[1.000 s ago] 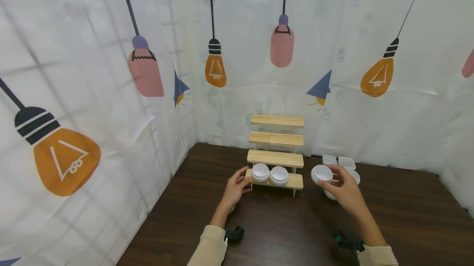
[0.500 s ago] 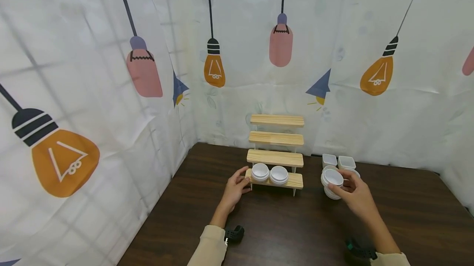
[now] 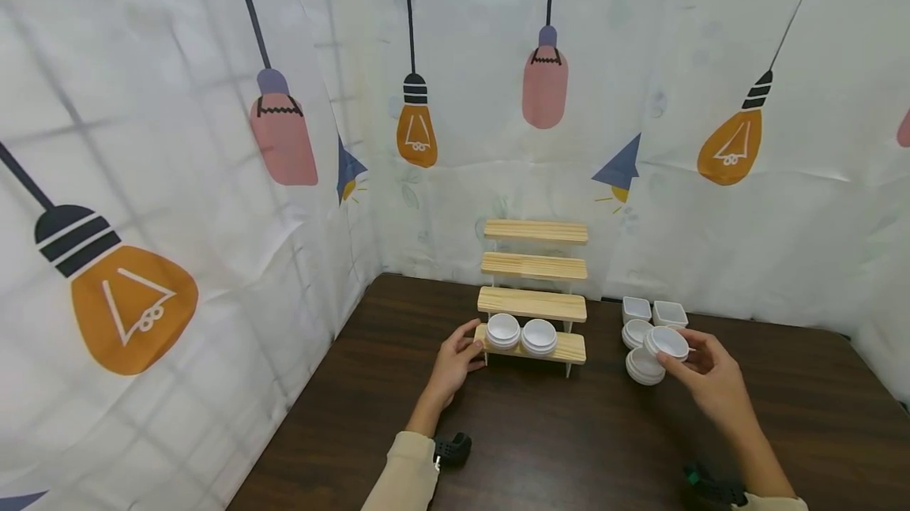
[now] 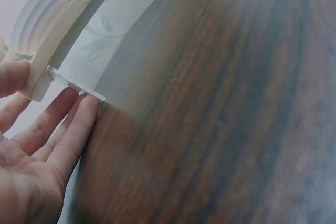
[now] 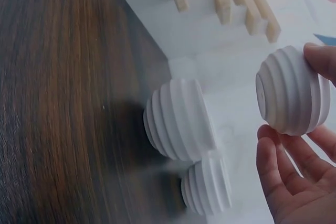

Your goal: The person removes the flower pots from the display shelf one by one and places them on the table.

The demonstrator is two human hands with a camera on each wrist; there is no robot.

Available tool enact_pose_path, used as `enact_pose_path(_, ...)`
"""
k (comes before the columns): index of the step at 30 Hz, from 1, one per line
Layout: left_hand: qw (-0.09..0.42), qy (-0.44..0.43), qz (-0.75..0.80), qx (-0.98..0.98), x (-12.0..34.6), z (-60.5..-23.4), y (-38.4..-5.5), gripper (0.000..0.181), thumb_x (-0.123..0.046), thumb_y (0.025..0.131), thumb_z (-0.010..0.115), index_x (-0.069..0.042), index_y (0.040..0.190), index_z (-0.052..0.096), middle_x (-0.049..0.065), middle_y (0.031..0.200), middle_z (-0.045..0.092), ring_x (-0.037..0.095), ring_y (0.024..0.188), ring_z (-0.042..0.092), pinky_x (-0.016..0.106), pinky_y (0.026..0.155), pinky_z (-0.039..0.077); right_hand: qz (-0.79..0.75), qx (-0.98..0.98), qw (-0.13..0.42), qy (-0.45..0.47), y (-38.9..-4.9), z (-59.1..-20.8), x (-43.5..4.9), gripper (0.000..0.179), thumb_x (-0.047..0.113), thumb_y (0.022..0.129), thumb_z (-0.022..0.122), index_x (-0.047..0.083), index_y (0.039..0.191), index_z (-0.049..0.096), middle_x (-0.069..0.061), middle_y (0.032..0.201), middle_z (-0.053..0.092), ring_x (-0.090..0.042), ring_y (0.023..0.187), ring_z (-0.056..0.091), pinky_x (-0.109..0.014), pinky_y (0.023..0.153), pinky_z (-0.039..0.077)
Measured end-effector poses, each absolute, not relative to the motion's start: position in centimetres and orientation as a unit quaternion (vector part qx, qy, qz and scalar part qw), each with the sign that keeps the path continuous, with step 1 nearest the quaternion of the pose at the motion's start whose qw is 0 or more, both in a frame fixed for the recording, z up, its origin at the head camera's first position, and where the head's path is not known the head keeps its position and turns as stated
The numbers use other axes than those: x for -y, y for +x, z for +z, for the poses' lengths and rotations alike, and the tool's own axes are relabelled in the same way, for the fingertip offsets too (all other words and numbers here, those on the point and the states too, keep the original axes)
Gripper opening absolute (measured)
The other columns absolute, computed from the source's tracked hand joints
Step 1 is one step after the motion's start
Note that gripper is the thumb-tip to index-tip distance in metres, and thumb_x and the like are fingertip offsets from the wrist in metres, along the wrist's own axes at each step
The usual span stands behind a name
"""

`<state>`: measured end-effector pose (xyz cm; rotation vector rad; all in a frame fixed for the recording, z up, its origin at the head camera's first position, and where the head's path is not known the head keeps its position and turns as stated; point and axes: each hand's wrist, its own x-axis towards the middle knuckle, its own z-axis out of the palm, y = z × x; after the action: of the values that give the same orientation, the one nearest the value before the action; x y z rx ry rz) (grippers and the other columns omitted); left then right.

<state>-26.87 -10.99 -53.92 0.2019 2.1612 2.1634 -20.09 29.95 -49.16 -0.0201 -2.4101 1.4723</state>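
Note:
My left hand (image 3: pixel 449 362) grips the left end of the lowest board of a wooden tiered display stand (image 3: pixel 532 303). In the left wrist view, the thumb lies on the board and the other fingers reach the clear support (image 4: pixel 79 85) below. Two round white ribbed pots (image 3: pixel 502 330) stand side by side on that board. My right hand (image 3: pixel 718 385) pinches another white ribbed pot (image 5: pixel 289 90) between thumb and fingers, rim up in the head view. The held pot is raised beside two round pots (image 3: pixel 644 370) on the table.
Two square white pots (image 3: pixel 636 309) stand at the table's back edge, behind the round ones. The stand's three upper boards bear nothing. A printed cloth (image 3: pixel 455 203) hangs behind and left of the dark wooden table (image 3: pixel 554 432).
My right hand has moved to the right with the pot, from left of the pot group to above its right side. The left hand stays on the stand.

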Motion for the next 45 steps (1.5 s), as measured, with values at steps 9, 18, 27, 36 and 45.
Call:
enact_pose_path(9, 0.037, 0.068, 0.703, -0.707, 11.0, -54.1, -26.9, 0.05, -0.012, 0.106, 0.054, -0.004, 0.154, 0.043, 0.023, 0.114, 0.067, 0.037, 0.113, 0.064, 0.048, 0.091, 0.062, 0.497, 0.85, 0.171, -0.024, -20.3, -49.7, -31.0, 0.058, 0.024, 0.093, 0.078, -0.001, 0.138, 0.051, 0.025, 0.106, 0.055, 0.011, 0.092, 0.055, -0.006, 0.072, 0.051)
enact_pose_path(18, 0.042, 0.064, 0.703, -0.707, 11.0, -54.1, -26.9, 0.049, -0.013, 0.106, 0.055, -0.008, 0.154, 0.044, 0.02, 0.115, 0.067, 0.037, 0.114, 0.063, 0.046, 0.092, 0.062, 0.488, 0.856, 0.166, -0.039, -20.2, -50.0, -31.5, 0.06, 0.027, 0.091, 0.079, 0.0, 0.138, 0.052, 0.026, 0.104, 0.055, 0.012, 0.09, 0.054, -0.006, 0.071, 0.049)
enact_pose_path(27, 0.04, 0.062, 0.699, -0.712, 11.0, -54.3, -27.1, 0.049, -0.013, 0.106, 0.056, -0.009, 0.153, 0.046, 0.017, 0.113, 0.068, 0.028, 0.109, 0.066, 0.04, 0.09, 0.063, 0.489, 0.855, 0.165, -0.044, -20.0, -50.1, -32.3, 0.059, 0.025, 0.091, 0.08, 0.0, 0.136, 0.052, 0.027, 0.101, 0.055, 0.01, 0.088, 0.055, -0.008, 0.069, 0.049)
enact_pose_path(36, 0.042, 0.059, 0.698, -0.713, 11.1, -54.3, -27.2, 0.048, -0.014, 0.106, 0.056, -0.011, 0.153, 0.047, 0.017, 0.114, 0.068, 0.025, 0.109, 0.065, 0.041, 0.091, 0.063, 0.486, 0.859, 0.154, -0.047, -20.0, -50.4, -33.0, 0.058, 0.027, 0.092, 0.079, 0.001, 0.136, 0.051, 0.03, 0.102, 0.054, 0.011, 0.087, 0.055, -0.011, 0.068, 0.048)
enact_pose_path(45, 0.043, 0.06, 0.7, -0.711, 11.1, -54.4, -27.2, 0.048, -0.013, 0.106, 0.055, -0.01, 0.153, 0.047, 0.018, 0.116, 0.068, 0.027, 0.11, 0.065, 0.043, 0.092, 0.062, 0.477, 0.866, 0.142, -0.052, -20.0, -50.8, -33.7, 0.061, 0.027, 0.092, 0.079, 0.0, 0.138, 0.049, 0.032, 0.099, 0.053, 0.011, 0.085, 0.055, -0.014, 0.066, 0.049)
